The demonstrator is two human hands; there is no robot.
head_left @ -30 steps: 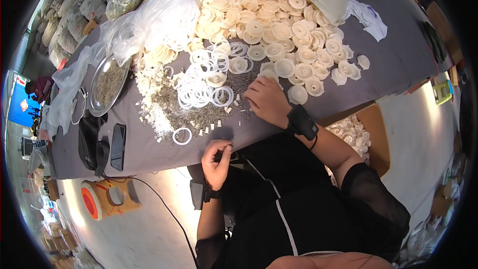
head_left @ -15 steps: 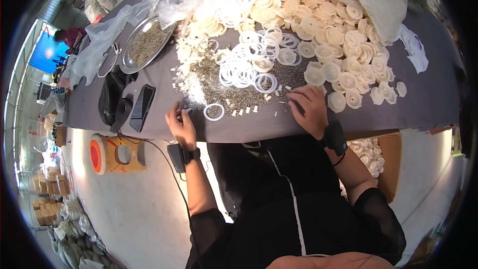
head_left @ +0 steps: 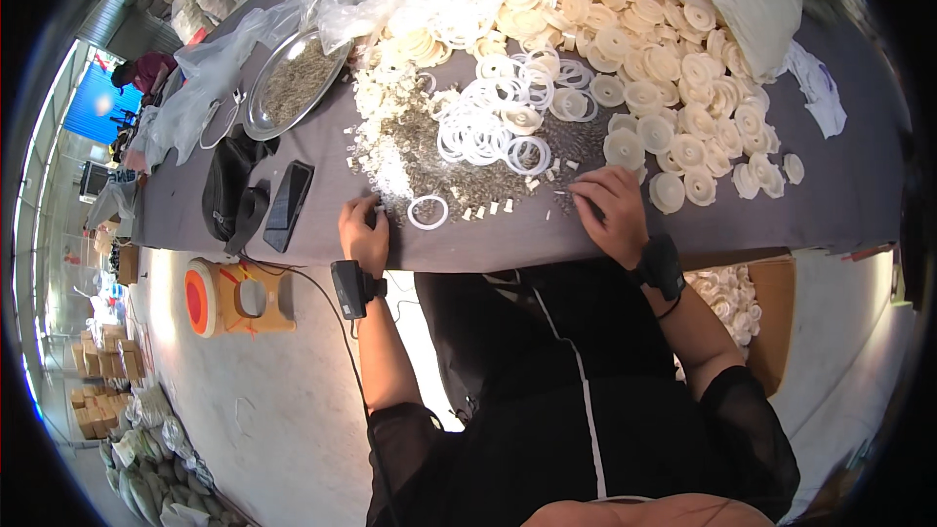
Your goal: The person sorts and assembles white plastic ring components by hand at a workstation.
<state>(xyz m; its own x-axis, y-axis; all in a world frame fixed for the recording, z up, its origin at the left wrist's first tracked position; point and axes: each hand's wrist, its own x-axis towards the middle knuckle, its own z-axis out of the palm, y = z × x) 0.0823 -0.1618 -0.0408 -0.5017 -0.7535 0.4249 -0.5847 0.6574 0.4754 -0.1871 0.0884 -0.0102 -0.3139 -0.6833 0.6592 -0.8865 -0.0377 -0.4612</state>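
Front-right of the white ring heap [head_left: 473, 134], the right hand [head_left: 613, 210] is bent over the worktop [head_left: 468, 252]; front-left, the left hand [head_left: 365, 239] is curled (I cannot tell whether either pinches anything). Small grey parts [head_left: 457, 182] lie in front.

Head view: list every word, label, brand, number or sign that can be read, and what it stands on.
No text reads clearly.
Black pouch: pale lettering, too small to read.
Blue panel: pale mark, too blurred to read.
Cartons: any print too small to tell.
White rings, cream discs: none visible.

Hands [head_left: 617, 213] near plastic parts [head_left: 459, 180], grip unclear.
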